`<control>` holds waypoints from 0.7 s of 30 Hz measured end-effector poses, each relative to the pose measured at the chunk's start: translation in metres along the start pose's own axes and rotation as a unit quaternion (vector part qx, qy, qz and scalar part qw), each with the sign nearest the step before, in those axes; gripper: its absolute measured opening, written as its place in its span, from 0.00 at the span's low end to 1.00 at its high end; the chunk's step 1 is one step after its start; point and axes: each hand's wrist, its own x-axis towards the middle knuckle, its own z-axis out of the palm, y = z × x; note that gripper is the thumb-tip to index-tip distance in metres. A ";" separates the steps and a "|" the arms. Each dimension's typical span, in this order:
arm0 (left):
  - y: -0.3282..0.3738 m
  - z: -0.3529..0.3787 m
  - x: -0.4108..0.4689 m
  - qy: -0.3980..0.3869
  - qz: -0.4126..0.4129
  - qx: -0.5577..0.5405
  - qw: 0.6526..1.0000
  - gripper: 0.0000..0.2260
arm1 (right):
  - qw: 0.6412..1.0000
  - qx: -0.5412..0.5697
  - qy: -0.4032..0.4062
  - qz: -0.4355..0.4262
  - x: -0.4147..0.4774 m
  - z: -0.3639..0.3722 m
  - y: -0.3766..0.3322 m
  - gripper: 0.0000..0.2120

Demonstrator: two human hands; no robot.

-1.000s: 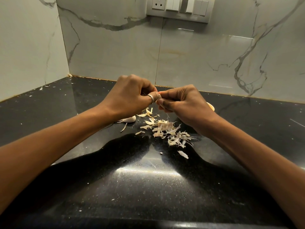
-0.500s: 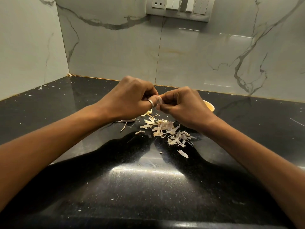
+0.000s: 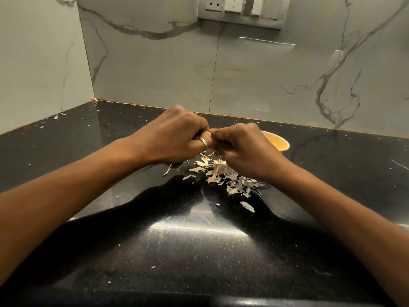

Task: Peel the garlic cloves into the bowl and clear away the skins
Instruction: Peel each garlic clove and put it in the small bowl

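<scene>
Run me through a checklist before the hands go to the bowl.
1. Grip: left hand and right hand pinch together, fingers curled: ok.
2. Clove bare: hidden in the fingers: cannot tell.
3. Bowl upright, just behind the right hand: ok.
4. Room in bowl: inside mostly hidden: cannot tell.
5. Skins cleared: pile lies on the countertop below the hands: not ok.

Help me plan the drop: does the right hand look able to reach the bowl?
Probably yes. The bowl sits just beyond the right hand, with nothing seen between them. The hand is busy, though, pinching what seems a clove together with the left hand.
</scene>
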 end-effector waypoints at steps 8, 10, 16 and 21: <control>0.006 0.001 0.001 0.050 -0.042 -0.017 0.998 0.16 | 1.000 0.020 0.017 0.002 0.000 -0.001 -0.006 0.08; 0.007 0.002 0.001 0.056 -0.066 -0.033 0.996 0.15 | 0.999 0.029 0.021 0.009 0.000 0.000 -0.005 0.09; 0.012 0.002 0.000 0.046 -0.185 -0.178 0.965 0.13 | 0.993 0.109 0.020 0.043 0.000 0.001 -0.004 0.07; 0.014 -0.005 0.004 0.033 -0.253 -0.327 0.910 0.11 | 0.977 0.203 0.009 0.069 0.003 -0.005 -0.004 0.07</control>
